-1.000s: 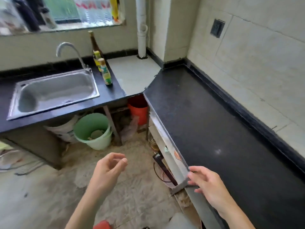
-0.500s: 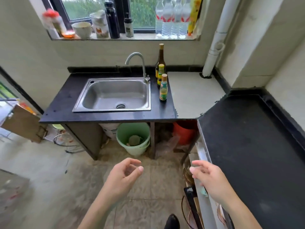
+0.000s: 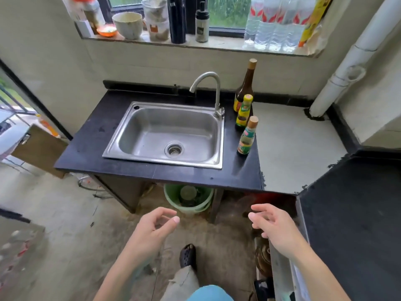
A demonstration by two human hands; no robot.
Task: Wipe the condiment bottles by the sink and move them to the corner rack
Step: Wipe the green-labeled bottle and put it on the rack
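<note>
Three condiment bottles stand in a row on the black counter just right of the steel sink. Farthest back is a tall brown bottle, in the middle a small yellow-capped bottle, and nearest a small bottle with a tan cap and green label. My left hand hangs over the floor in front of the counter, fingers loosely curled, holding nothing. My right hand is held out beside it, fingers relaxed and empty. Both hands are well short of the bottles. No cloth or rack is visible.
A curved tap rises behind the sink. A pale slab fills the corner, and a black worktop runs along the right. A green bucket sits under the counter. The window sill holds cups, bottles and jars.
The view has swung from the right worktop to face the sink and come closer. My right hand left the worktop's front edge and now hangs free; my left hand stays loosely curled.
</note>
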